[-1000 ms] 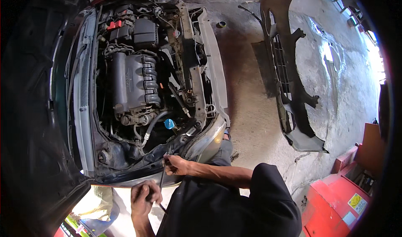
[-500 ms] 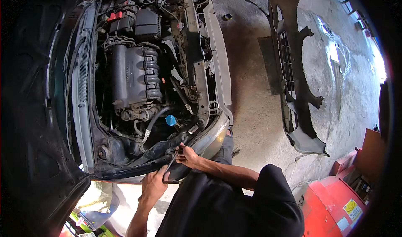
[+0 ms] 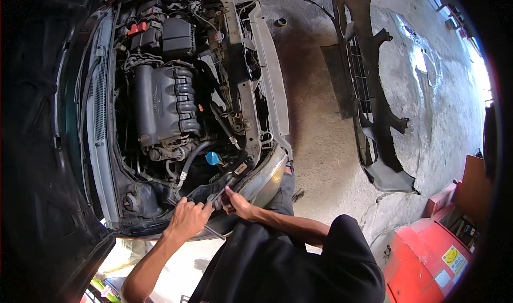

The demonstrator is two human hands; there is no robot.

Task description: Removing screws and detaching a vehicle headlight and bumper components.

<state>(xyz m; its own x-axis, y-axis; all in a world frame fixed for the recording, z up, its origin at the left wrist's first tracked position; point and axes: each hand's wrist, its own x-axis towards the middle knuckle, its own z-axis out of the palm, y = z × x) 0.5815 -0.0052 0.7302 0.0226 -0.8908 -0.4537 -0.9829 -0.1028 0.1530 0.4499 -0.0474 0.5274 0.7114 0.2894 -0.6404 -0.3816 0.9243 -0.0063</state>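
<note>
The engine bay (image 3: pixel 176 105) is set at the left, with the detached bumper (image 3: pixel 368 100) laid on the floor (image 3: pixel 315 116) to its right. A tool cabinet (image 3: pixel 433 255) is placed near right. Both hands, the left hand (image 3: pixel 188 217) and the right hand (image 3: pixel 235 202), are kept at the bay's near edge.

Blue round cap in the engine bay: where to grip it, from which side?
Grip the blue round cap around its rim, coming from above. Its round top faces up and is open to view; a black hose runs close on its left, and the bay's front edge stands close beside it.
</note>
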